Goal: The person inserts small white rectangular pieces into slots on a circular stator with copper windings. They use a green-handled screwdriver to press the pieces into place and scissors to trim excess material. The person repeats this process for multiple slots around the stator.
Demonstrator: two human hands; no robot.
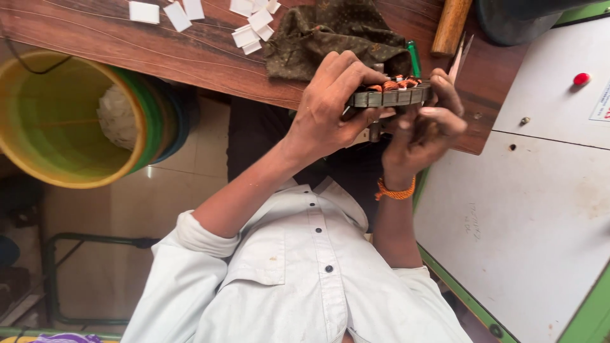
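A grey metal stator ring [389, 97] with copper wire windings on top is held edge-on over the near edge of a wooden table [190, 51]. My left hand [327, 108] grips the ring's left side, with the thumb along its rim. The ring's right side sits in my right hand [427, 124], fingers curled under and around it, and an orange thread band [395, 190] circles that wrist. Both forearms reach out from my pale button shirt [298, 279].
A dark patterned cloth [330, 35] and several white paper slips [251, 28] lie on the table behind the hands. A wooden handle [451, 25] and a green-handled tool [413, 58] lie at the right. A yellow-green bucket [57, 121] stands at the left, and a white panel [540, 190] with a red button [581, 79] at the right.
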